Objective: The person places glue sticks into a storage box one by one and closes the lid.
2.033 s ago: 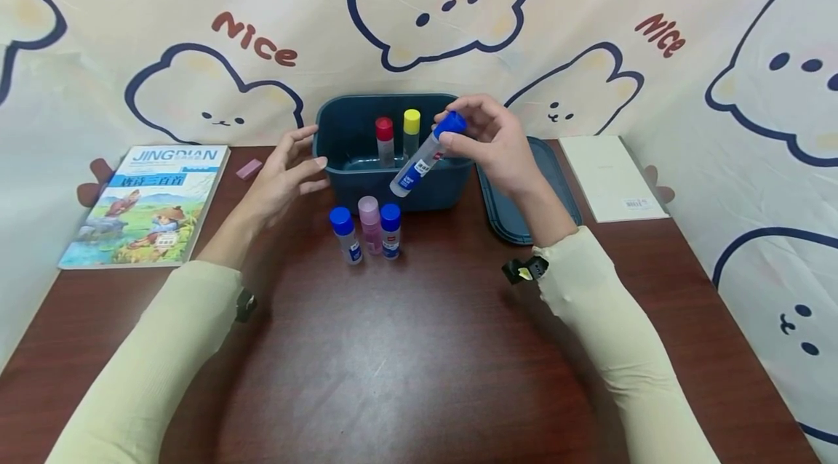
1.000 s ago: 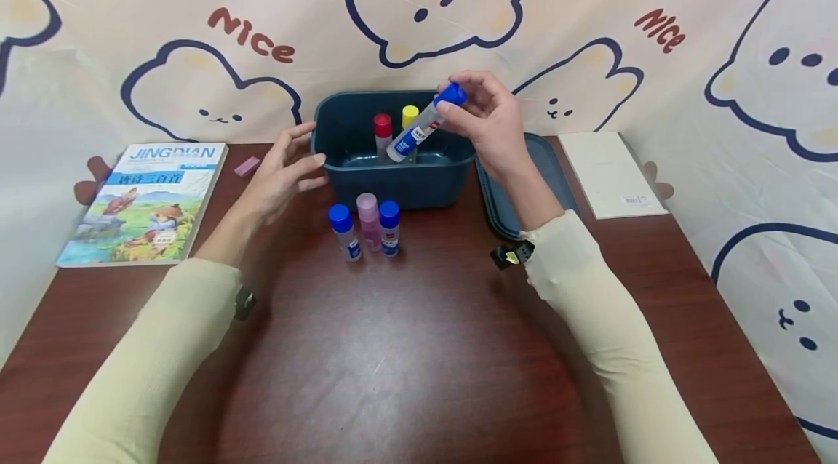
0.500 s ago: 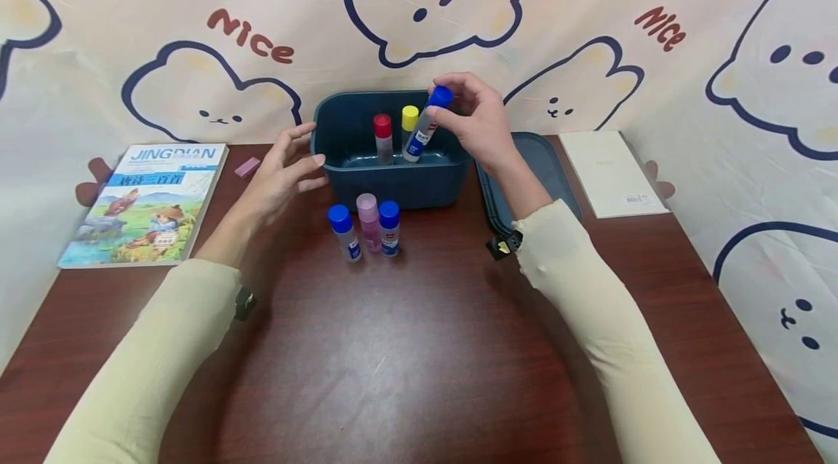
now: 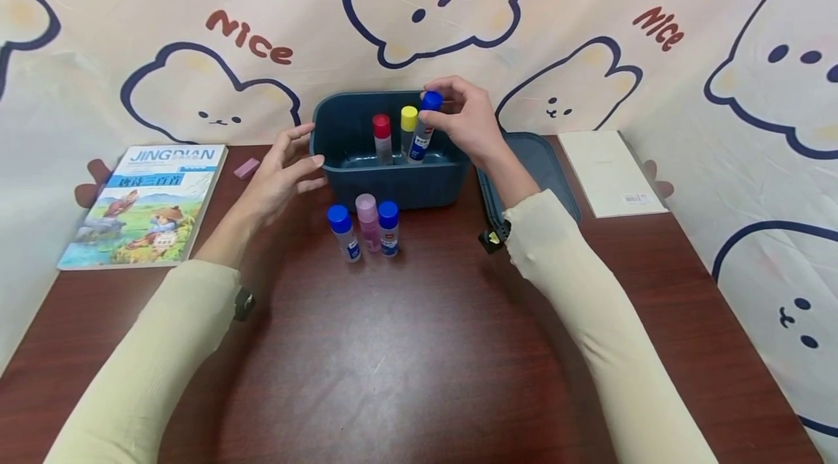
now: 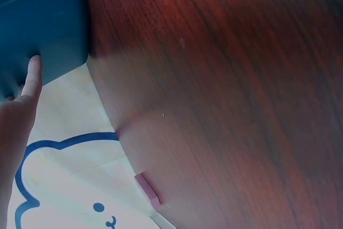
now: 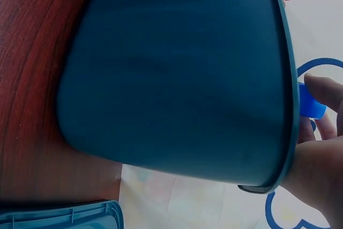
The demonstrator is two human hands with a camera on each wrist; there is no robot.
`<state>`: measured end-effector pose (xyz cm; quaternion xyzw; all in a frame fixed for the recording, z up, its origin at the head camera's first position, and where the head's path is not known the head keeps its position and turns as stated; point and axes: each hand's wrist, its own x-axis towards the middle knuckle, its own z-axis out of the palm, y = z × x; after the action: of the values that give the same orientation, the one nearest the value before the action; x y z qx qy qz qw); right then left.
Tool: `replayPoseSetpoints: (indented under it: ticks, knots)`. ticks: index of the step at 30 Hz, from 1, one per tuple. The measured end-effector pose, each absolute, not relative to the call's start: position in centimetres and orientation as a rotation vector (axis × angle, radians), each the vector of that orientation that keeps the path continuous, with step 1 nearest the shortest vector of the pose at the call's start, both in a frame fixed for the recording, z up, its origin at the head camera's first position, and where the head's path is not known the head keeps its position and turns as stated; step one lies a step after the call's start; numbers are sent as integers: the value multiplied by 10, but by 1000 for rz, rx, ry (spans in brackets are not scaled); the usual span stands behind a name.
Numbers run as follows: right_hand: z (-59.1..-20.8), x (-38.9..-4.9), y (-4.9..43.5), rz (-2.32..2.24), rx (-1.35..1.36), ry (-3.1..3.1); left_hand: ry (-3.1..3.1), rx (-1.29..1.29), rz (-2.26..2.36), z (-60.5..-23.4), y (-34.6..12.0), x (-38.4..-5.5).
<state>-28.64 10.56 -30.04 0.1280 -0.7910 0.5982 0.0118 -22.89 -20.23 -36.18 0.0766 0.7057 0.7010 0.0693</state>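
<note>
My right hand (image 4: 466, 118) pinches the blue cap of a clear glue stick (image 4: 422, 142), which stands slightly tilted inside a dark teal bin (image 4: 399, 191). Beside it in the bin are a yellow-capped glue stick (image 4: 409, 122) and a red-capped glue stick (image 4: 382, 140), both upright. The right wrist view shows the blue cap (image 6: 311, 103) past the bin's rim, with the tube hidden behind the wall. My left hand (image 4: 278, 173) rests its fairly straight fingers against the bin's left end. In the left wrist view a fingertip (image 5: 35, 60) touches the bin wall.
Two blue-capped glue sticks (image 4: 344, 235) (image 4: 389, 231) and a pink one (image 4: 369, 224) stand before the bin. The bin's lid (image 4: 543, 166) lies to its right, by a pale notebook (image 4: 612, 173). A picture book (image 4: 144, 206) and pink eraser (image 4: 246, 168) lie left.
My right hand has moved the blue-capped glue stick from in front of the bin up over the rim, then left and down inside, bringing it nearly upright. My left hand stays at the bin.
</note>
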Motion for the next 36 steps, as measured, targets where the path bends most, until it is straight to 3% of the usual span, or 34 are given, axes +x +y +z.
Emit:
replayPoseSetpoints:
  ticks: [36]
  knots:
    - [-304, -306, 89, 1527, 183, -2868, 2116, 249, 2123, -364, -203, -230]
